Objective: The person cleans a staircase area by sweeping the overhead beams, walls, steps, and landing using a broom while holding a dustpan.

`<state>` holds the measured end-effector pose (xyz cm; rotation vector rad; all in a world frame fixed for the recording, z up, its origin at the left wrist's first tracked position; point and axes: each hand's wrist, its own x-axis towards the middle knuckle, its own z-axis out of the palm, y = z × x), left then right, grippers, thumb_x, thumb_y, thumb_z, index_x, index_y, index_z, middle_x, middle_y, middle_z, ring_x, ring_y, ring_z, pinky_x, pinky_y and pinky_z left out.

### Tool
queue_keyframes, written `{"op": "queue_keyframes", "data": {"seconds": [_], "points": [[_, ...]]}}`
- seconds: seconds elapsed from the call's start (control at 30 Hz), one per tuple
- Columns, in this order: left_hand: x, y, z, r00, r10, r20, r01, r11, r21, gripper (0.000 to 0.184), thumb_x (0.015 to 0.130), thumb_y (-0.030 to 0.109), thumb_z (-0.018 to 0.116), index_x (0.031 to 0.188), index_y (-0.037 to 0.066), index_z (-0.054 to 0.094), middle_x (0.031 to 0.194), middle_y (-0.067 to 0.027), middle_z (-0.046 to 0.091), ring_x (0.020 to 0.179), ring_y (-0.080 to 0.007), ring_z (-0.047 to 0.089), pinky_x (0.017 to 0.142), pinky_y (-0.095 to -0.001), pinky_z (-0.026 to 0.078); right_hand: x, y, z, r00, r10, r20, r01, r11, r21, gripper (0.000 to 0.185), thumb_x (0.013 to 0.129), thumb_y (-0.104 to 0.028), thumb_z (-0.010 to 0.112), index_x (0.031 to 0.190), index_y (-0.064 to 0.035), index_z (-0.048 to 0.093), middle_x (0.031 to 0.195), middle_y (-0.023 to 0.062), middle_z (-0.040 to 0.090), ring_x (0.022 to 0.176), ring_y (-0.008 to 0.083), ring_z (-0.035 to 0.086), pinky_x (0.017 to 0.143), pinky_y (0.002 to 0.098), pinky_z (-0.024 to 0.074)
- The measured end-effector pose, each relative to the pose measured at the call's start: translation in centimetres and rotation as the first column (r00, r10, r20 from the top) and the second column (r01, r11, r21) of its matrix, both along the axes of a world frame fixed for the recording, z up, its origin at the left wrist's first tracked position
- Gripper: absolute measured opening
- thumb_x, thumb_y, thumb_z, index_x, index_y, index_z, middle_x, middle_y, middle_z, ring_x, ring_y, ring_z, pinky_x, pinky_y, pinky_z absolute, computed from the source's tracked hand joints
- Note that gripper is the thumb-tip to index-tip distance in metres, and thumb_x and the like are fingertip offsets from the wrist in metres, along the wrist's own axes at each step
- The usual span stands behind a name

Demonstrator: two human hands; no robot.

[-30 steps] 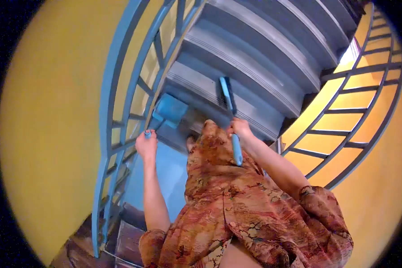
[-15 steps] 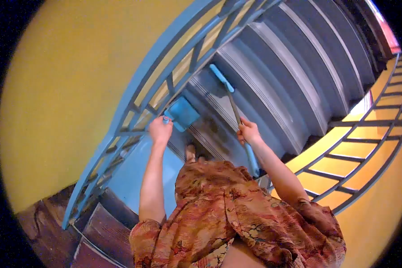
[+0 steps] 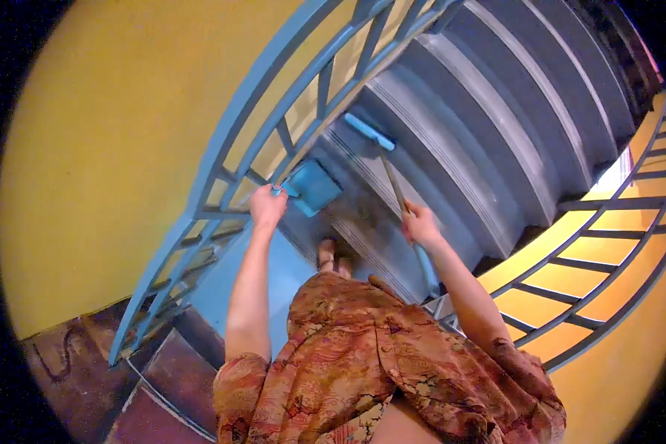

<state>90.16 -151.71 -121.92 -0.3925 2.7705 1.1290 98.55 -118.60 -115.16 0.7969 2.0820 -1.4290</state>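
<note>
My left hand (image 3: 268, 205) is closed around the handle end of a light-blue dustpan (image 3: 316, 188), whose pan lies over a lower stair near the left railing. In my right hand (image 3: 419, 223) is the long handle of a brush, gripped partway along. The light-blue brush head (image 3: 370, 132) is over a grey stair (image 3: 414, 122), above and to the right of the dustpan, apart from it. The handle's thick blue end sticks out below my right hand. My feet (image 3: 326, 255) show just below the dustpan.
A blue railing (image 3: 233, 133) curves along the left side, beside a yellow wall (image 3: 126, 148). A dark railing (image 3: 570, 296) curves at the right. More grey steps rise to the upper right. Brown tiles (image 3: 89, 362) lie at the lower left.
The view has turned. The brush head has swung left relative to my right hand, toward the left railing. My left hand still holds the dustpan, now a little higher in view.
</note>
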Motion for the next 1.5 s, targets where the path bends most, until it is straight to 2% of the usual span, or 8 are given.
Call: {"op": "queue_keyframes", "data": {"seconds": [0.1,0.33,0.4,0.73,0.97,1.23,1.27,1.5], "points": [[0.2,0.2,-0.5,0.993,0.081,0.09,-0.093,0.987,0.131,0.018,0.073,0.022,0.061,0.078,0.005,0.062,0.055,-0.009,0.061,0.047,-0.0198,0.06,0.051,-0.0327,0.047,-1.0,-0.5,-11.2,0.978,0.182,-0.106,-0.15,0.955,0.257,0.046,0.084,-0.01,0.045,0.13,-0.013,0.042,0.061,0.0018,0.048,0.04,0.0107,0.042,0.034,0.0274,0.0366],[0.3,-0.2,0.0,0.993,0.044,0.108,-0.052,0.996,0.074,0.016,0.074,0.021,0.06,0.08,0.007,0.065,0.054,-0.0077,0.06,0.05,-0.0176,0.061,0.053,-0.0316,0.047,4.5,1.4,5.8,0.979,0.158,0.127,-0.128,0.968,-0.214,0.048,0.084,-0.012,0.047,0.132,-0.0113,0.039,0.061,0.0013,0.048,0.041,0.0107,0.041,0.035,0.0267,0.0367],[0.3,0.0,0.5,0.992,0.038,0.118,-0.05,0.994,0.102,0.016,0.074,0.02,0.059,0.08,0.008,0.066,0.053,-0.0068,0.06,0.05,-0.0173,0.061,0.053,-0.0315,0.047,5.4,1.8,6.5,0.974,0.101,0.203,-0.072,0.987,-0.145,0.05,0.079,-0.011,0.053,0.127,-0.0019,0.041,0.085,0.0169,0.063,0.077,0.0262,0.061,0.074,0.0363,0.0477],[0.5,-0.2,-1.3,0.991,0.085,0.106,-0.089,0.996,0.03,0.013,0.074,0.018,0.061,0.081,0.008,0.067,0.061,-0.0046,0.063,0.053,-0.0143,0.062,0.05,-0.0276,0.047,8.8,-0.2,-9.6,0.927,0.224,-0.302,-0.181,0.97,0.164,0.048,0.084,-0.013,0.048,0.13,-0.0066,0.04,0.066,0.0059,0.053,0.05,0.011,0.047,0.046,0.0268,0.0394],[-0.3,2.7,1.4,0.987,0.036,0.158,-0.054,0.993,0.106,0.015,0.076,0.017,0.062,0.081,0.003,0.063,0.056,-0.0046,0.056,0.045,-0.0095,0.05,0.04,-0.0223,0.033,16.9,4.4,-3.5,0.958,-0.208,0.197,0.287,0.698,-0.656,0.045,0.088,-0.014,0.048,0.132,-0.017,0.039,0.062,-0.0012,0.046,0.047,0.0064,0.039,0.041,0.0234,0.0352],[-3.7,3.8,-0.4,0.985,-0.035,0.169,0.018,0.994,0.105,0.015,0.074,0.018,0.064,0.081,0.005,0.061,0.057,-0.0041,0.057,0.043,-0.0066,0.045,0.037,-0.0213,0.027,28.7,3.0,-2.4,0.861,-0.313,-0.401,0.279,0.95,-0.141,0.05,0.083,-0.016,0.057,0.13,-0.0131,0.042,0.081,0.0052,0.06,0.055,0.0051,0.043,0.051,0.0237,0.0396],[-3.8,4.1,-0.4,0.985,-0.05,0.165,0.027,0.99,0.136,0.015,0.074,0.018,0.064,0.081,0.005,0.061,0.056,-0.0038,0.056,0.042,-0.0061,0.043,0.037,-0.0215,0.027,28.3,4.1,2.0,0.869,-0.489,0.072,0.474,0.782,-0.404,0.051,0.082,-0.015,0.057,0.131,-0.0131,0.041,0.072,0.0024,0.059,0.053,0.0043,0.042,0.05,0.0231,0.0384],[-3.5,3.2,-0.7,0.977,-0.11,0.185,0.092,0.99,0.102,0.016,0.077,0.022,0.064,0.083,0.009,0.057,0.058,-0.0033,0.058,0.042,-0.0034,0.039,0.038,-0.0178,0.025,34.8,1.4,-1.0,0.53,-0.847,0.043,0.846,0.524,-0.096,0.054,0.082,-0.008,0.052,0.133,-0.0153,0.038,0.058,-0.0015,0.049,0.044,0.0079,0.044,0.039,0.0237,0.0367]]}}
